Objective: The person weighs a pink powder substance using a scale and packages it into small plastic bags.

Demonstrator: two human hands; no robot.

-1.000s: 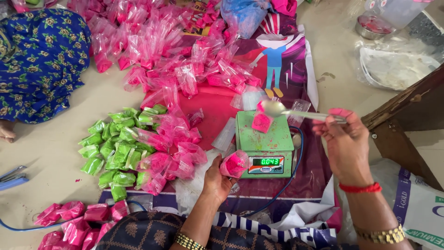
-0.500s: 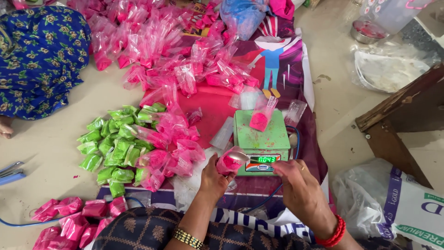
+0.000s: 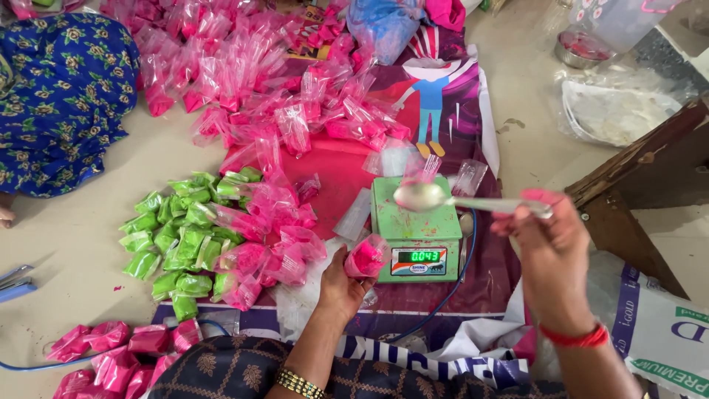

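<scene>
Right hand (image 3: 550, 240), at centre right of the frame, grips the handle end of a metal spoon (image 3: 450, 199) between closed fingers stained pink. Spoon's long axis runs nearly horizontal across the frame; its bowl points left and hangs over the platform of a small green digital scale (image 3: 417, 225). Whether the bowl touches the platform cannot be told. Bowl appears empty.

Left hand (image 3: 343, 284), at lower centre, is closed on a small clear packet of pink powder (image 3: 367, 256), held just beside the scale's lower left corner, next to the lit display.

Pink filled packets (image 3: 281, 96) lie heaped across the upper left and centre. Green packets (image 3: 177, 233) form a cluster at middle left. More pink packets (image 3: 111, 351) sit at lower left. A blue floral garment (image 3: 59, 96) occupies the upper left edge.
</scene>
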